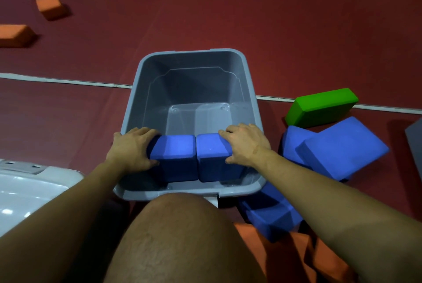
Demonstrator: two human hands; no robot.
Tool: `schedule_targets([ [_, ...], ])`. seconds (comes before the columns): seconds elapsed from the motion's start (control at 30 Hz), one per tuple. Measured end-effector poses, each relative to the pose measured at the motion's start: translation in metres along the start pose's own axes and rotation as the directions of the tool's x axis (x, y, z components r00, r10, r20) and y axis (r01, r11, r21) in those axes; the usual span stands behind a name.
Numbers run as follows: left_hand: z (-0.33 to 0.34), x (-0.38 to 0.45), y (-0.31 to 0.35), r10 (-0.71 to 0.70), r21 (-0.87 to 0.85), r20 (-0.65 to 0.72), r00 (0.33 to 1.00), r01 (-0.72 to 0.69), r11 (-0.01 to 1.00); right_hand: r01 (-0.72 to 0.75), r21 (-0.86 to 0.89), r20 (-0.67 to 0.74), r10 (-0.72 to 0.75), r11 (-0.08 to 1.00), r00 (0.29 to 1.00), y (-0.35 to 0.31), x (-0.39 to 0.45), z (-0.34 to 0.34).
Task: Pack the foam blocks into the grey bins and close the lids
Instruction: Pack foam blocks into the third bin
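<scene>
My bare knee (182, 237) is nearest. Open grey plastic bin (247, 91) lies ahead of both hands. Left hand (131, 148) and right hand (245, 143) each grip a blue foam block (175, 152) (213, 152), upright inside the near wall. Advice: press both flush, touching.

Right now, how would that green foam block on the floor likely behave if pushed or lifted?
The green foam block probably lifts easily, being foam. Its flat faces suggest sliding rather than rolling. It leans on a blue block, so a push might drop it flat.
</scene>
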State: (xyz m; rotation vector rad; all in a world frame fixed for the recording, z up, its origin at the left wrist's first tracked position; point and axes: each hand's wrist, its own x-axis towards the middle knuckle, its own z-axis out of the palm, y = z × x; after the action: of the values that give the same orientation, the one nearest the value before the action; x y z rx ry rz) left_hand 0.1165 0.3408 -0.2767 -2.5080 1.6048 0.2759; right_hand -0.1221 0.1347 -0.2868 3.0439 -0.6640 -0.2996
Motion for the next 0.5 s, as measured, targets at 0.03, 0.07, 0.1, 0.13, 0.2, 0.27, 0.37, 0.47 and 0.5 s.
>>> schedule_targets([
  [0.03, -0.0004, -0.0001, 0.0001, -0.002, 0.001, 0.008, 1.000, 0.002, 1.000, 0.002, -0.001, 0.002, -0.002, 1.000, 1.000, 0.0001, 0.0001, 0.0004],
  [0.07, -0.0008, -0.0001, 0.0002, -0.005, 0.003, 0.012, 1.000, 0.005, 1.000, 0.003, -0.003, 0.002, -0.003, 1.000, 1.000, 0.0000, 0.0000, 0.0008],
  [0.1, -0.0010, -0.0002, 0.0001, -0.007, 0.005, 0.013, 1.000, 0.007, 1.000, 0.002, -0.006, 0.002, -0.002, 1.000, 1.000, -0.0001, 0.0003, 0.0010],
  [0.13, -0.0013, -0.0002, 0.0000, -0.008, 0.005, 0.016, 1.000, 0.007, 1.000, -0.001, -0.006, 0.001, 0.001, 1.000, 1.000, -0.0002, 0.0004, 0.0012],
  [0.2, -0.0015, 0.0000, 0.0001, -0.007, 0.006, 0.022, 1.000, 0.007, 1.000, -0.007, -0.001, -0.002, 0.007, 1.000, 1.000, 0.0000, 0.0007, 0.0009],
  [0.27, -0.0020, 0.0002, 0.0003, -0.013, 0.002, 0.031, 0.999, 0.012, 1.000, -0.007, 0.001, 0.001, 0.007, 1.000, 1.000, 0.0002, 0.0008, 0.0007],
  [0.37, -0.0020, 0.0000, 0.0002, -0.017, 0.025, 0.049, 0.999, 0.016, 1.000, 0.007, -0.015, 0.006, -0.007, 1.000, 1.000, -0.0001, 0.0019, 0.0021],
  [0.47, -0.0013, 0.0005, 0.0000, -0.017, 0.048, 0.061, 0.998, 0.014, 0.999, 0.006, -0.024, 0.021, -0.005, 1.000, 1.000, -0.0007, 0.0045, 0.0021],
  [0.5, -0.0015, 0.0009, 0.0004, -0.020, 0.047, 0.062, 0.998, 0.017, 0.999, 0.005, -0.027, 0.025, -0.004, 1.000, 1.000, -0.0007, 0.0049, 0.0021],
])
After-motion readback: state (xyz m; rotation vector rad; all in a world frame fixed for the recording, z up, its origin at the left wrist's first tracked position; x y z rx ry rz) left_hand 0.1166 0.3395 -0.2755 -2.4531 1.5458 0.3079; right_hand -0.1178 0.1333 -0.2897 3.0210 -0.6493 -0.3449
